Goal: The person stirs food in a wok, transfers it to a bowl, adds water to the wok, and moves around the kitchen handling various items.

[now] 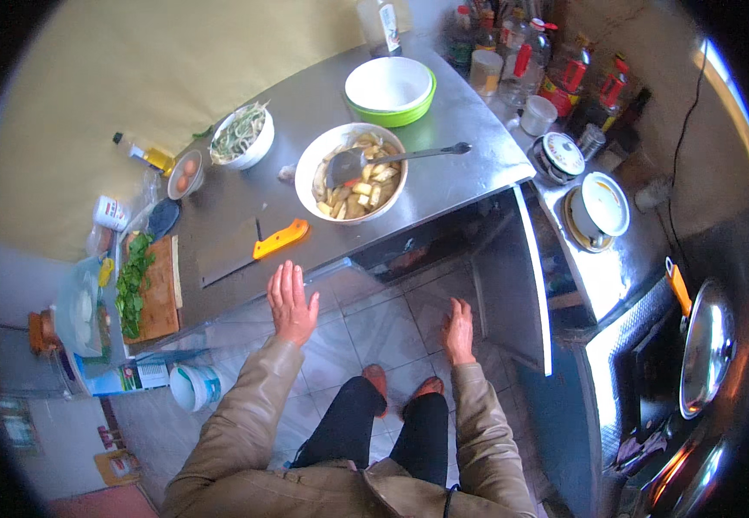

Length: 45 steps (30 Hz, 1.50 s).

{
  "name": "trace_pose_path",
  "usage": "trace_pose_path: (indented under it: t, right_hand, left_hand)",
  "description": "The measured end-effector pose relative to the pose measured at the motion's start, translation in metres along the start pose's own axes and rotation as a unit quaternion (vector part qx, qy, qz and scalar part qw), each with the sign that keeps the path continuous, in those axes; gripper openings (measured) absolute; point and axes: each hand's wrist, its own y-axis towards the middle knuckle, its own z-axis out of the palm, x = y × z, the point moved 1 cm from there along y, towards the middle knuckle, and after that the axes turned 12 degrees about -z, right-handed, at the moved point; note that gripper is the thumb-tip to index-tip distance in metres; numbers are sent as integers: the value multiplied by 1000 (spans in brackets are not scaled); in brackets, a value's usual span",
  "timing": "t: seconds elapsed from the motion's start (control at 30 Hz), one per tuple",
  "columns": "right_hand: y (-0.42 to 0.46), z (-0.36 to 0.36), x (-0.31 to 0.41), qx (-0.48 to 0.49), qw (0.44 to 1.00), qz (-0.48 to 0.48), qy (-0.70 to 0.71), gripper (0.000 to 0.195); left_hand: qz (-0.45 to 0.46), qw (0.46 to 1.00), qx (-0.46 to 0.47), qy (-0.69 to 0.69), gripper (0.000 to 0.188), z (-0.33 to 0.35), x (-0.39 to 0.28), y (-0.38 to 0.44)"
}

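Observation:
My left hand (pixel 293 304) hovers by the counter's front edge with nothing in it, palm down and thumb spread. Just beyond its fingertips lies a cleaver (pixel 282 238) with an orange handle, its blade flat on the steel counter (pixel 238 201). My right hand (pixel 458 331) hangs bare over the floor, fingers slightly bent, to the left of an open cabinet door (pixel 510 278). Farther back, a large white bowl (pixel 306 175) holds cooked chunks that look like potato or eggplant. A dark spatula (pixel 347 168) rests in it, its handle over the rim.
Leafy greens (pixel 134 285) lie on a wooden cutting board (pixel 162 304). Behind are a bowl of bean sprouts (pixel 242 135), eggs (pixel 187 175) and stacked bowls (pixel 391 87). Bottles (pixel 530 61) crowd the right corner. A lidded wok (pixel 708 349) sits right; a bucket (pixel 194 387) stands below left.

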Motion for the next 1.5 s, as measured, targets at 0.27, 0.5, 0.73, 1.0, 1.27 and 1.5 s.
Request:
trace_pose_path:
  t: [0.27,0.5,0.73,1.0,1.27,1.5]
  right_hand:
    - [40,30,31,20,997,36,70,36]
    - [83,81,1,-102,978,41,180,28]
    - [122,111,-44,-133,971,-58,192,19]
    - [163,156,-67,-105,950,-240,169,19]
    - [180,170,-71,-88,949,-281,117,17]
    - [195,187,-53,-22,943,-332,-24,19]
  left_hand:
    - [19,999,-40,23,76,21,8,-5]
    - [55,988,-136,56,69,35,9,-7]
    - [76,958,-264,85,60,65,5,5]
    - [114,904,-388,137,60,86,14,15]
    - [126,904,-387,131,66,97,22,17]
    - [114,904,-381,159,72,93,21,15]
